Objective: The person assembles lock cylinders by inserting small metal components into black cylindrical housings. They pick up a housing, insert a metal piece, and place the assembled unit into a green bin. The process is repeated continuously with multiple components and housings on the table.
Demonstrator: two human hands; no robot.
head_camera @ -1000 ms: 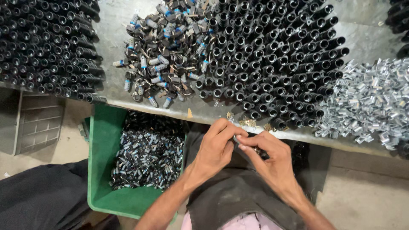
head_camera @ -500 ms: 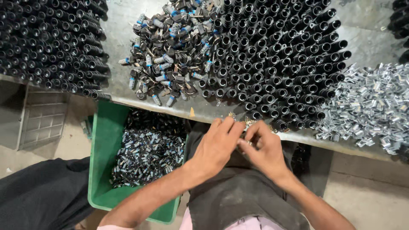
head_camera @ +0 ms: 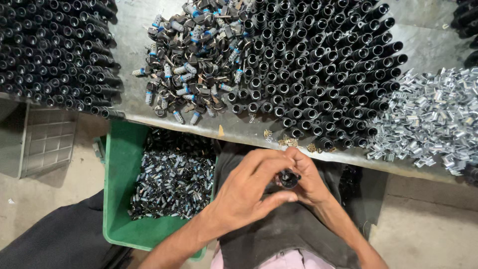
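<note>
Both hands meet over the lap, near the bench (head_camera: pixel 239 130) edge: left hand (head_camera: pixel 249 192) and right hand (head_camera: pixel 311 179) fingers clamped on a black cylinder (head_camera: pixel 289 178), open end facing up.

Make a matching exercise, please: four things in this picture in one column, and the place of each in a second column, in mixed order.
1. small black cylinder
2. green bin
3. silver metal clips
4. grey crate

a. on the table, right side
b. between both hands
c. on the floor, far left
d. under the table edge

Pairs: 1-b, 2-d, 3-a, 4-c
</note>
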